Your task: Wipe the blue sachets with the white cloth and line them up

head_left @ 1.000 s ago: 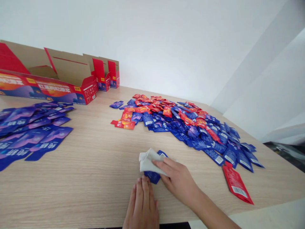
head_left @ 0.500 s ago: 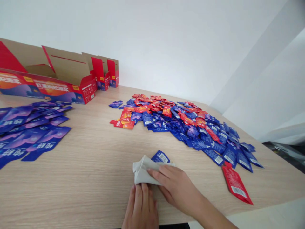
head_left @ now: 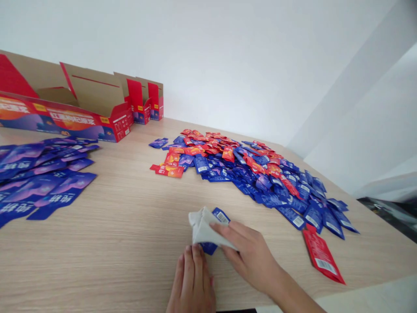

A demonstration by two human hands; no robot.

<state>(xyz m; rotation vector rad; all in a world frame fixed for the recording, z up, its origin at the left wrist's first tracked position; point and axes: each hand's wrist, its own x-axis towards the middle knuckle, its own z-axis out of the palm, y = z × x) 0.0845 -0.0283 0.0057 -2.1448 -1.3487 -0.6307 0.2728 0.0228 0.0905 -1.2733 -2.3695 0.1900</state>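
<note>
A white cloth (head_left: 206,228) is gripped by my right hand (head_left: 249,252), bunched under its fingers. Beneath the cloth lies a blue pouch (head_left: 209,248) flat on the table; its barcode end shows beyond the cloth and its near end below it, the middle covered. My left hand (head_left: 193,278) rests with fingers stretched out, fingertips at the near end of the pouch and the cloth's lower edge. Whether those fingertips press on the pouch itself I cannot tell.
A large pile of blue and red pouches (head_left: 241,167) spreads across the back right. One red pouch (head_left: 322,256) lies apart near the right edge. Blue pouches (head_left: 42,182) are stacked at left, before open red cardboard boxes (head_left: 91,124) along the wall.
My right hand has moved slightly right with the cloth, whose left part now stands higher. The blue pouch's near end has come into view. My left hand has hardly moved.
</note>
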